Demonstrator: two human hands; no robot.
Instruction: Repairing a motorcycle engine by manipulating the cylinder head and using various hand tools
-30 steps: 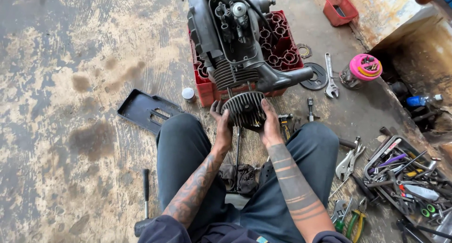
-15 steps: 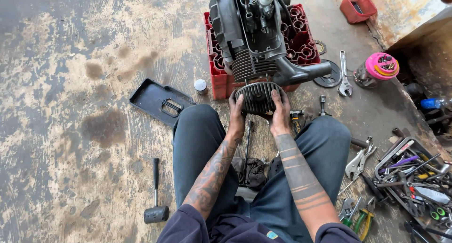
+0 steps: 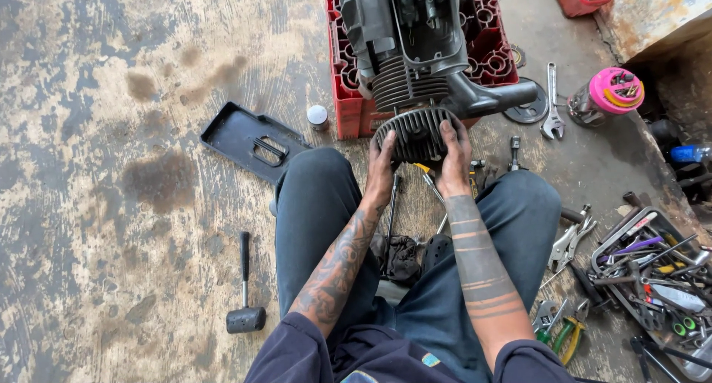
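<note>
Between the seated person's knees, the left hand [image 3: 383, 163] and right hand [image 3: 454, 160] clamp a round finned dark-metal cylinder head [image 3: 415, 133] from 9 and 3 o'clock, which looks meant to keep it level. At 12 o'clock, the grey finned engine block [image 3: 415, 49] rests on a red plastic crate [image 3: 343, 94], which appears to lift it within reach.

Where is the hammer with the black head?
In the head view, the black mallet lies on the stained floor at the lower left, just outside the person's left leg, below the black plastic cover.

A dark grey finned metal cylinder head [image 3: 414, 133]; a grey-black engine block [image 3: 415, 42] on a red plastic crate [image 3: 347, 94]; both forearms inked, the left hand's [image 3: 380, 169] in dense grey figures, the right hand's [image 3: 454, 164] in black bands; a pink-lidded clear jar [image 3: 610, 95]; a black rubber mallet [image 3: 245, 309]; a stained, mottled grey-tan concrete floor [image 3: 111, 205].
</note>
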